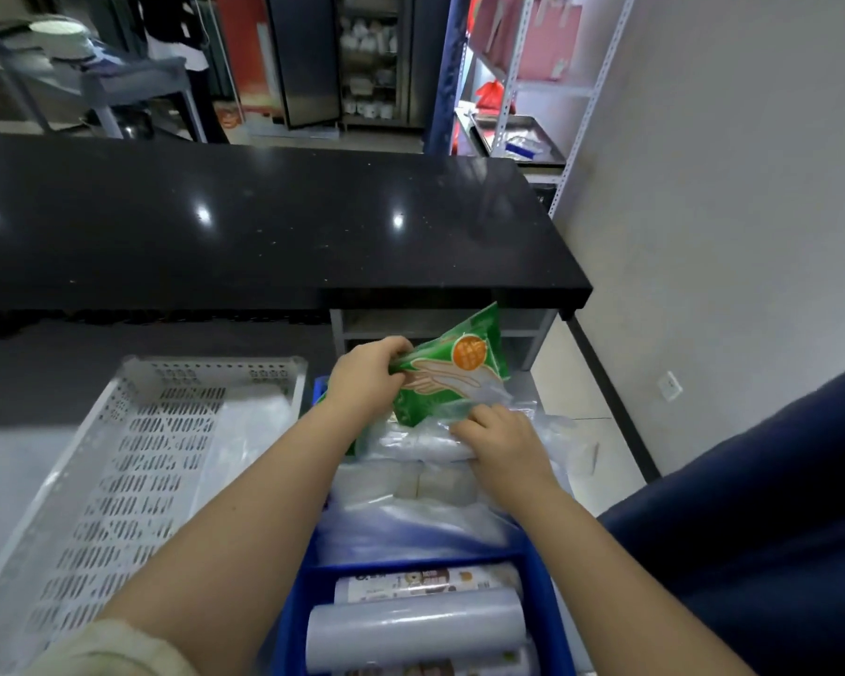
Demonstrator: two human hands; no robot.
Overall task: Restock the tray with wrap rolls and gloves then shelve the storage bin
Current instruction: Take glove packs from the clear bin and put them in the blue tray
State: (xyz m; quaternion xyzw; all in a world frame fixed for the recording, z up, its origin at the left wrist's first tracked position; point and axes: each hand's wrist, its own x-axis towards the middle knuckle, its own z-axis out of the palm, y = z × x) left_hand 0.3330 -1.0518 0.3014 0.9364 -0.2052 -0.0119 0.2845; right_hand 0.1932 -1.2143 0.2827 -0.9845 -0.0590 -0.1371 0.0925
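Glove step: left hand clamps the glove pack above the bin. Right hand presses loose bags, grip unclear. Next, probably carry the pack to the tray.

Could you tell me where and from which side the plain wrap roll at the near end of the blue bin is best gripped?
I'd grip the plain wrap roll around its middle, coming straight down from above. It lies on its side across the blue bin, top face exposed, while printed rolls crowd it front and back and the bin walls sit close to its ends. Both hands are busy now: the left hand holds the green glove pack.
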